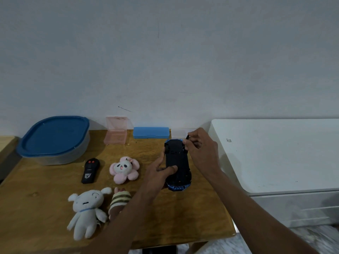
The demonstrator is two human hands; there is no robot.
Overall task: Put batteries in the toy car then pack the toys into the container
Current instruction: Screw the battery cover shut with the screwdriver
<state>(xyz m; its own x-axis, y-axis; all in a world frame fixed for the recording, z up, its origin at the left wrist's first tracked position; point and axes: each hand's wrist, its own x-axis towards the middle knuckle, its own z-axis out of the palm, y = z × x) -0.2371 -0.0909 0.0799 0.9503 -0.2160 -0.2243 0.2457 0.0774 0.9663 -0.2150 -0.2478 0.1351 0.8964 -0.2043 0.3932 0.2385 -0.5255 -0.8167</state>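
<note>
A blue toy car (pixel 177 162) is turned upside down, its black underside facing me, above the right part of the wooden table (pixel 36 195). My left hand (pixel 157 173) grips its left side, thumb across the underside. My right hand (pixel 199 149) pinches a thin black screwdriver (pixel 186 138) whose tip meets the far end of the underside. A grey container with a blue lid (pixel 55 139) stands shut at the back left. On the table lie a black remote (pixel 90 170), a pink panda plush (pixel 123 169), a white plush dog (pixel 88 209) and a striped plush (pixel 119 200).
An open pink case (pixel 116 134), a shut blue case (pixel 150 132) and a clear case (pixel 178 133) line the wall at the back. A white cabinet (pixel 278 154) stands right of the table. The table's front edge runs just under my forearms.
</note>
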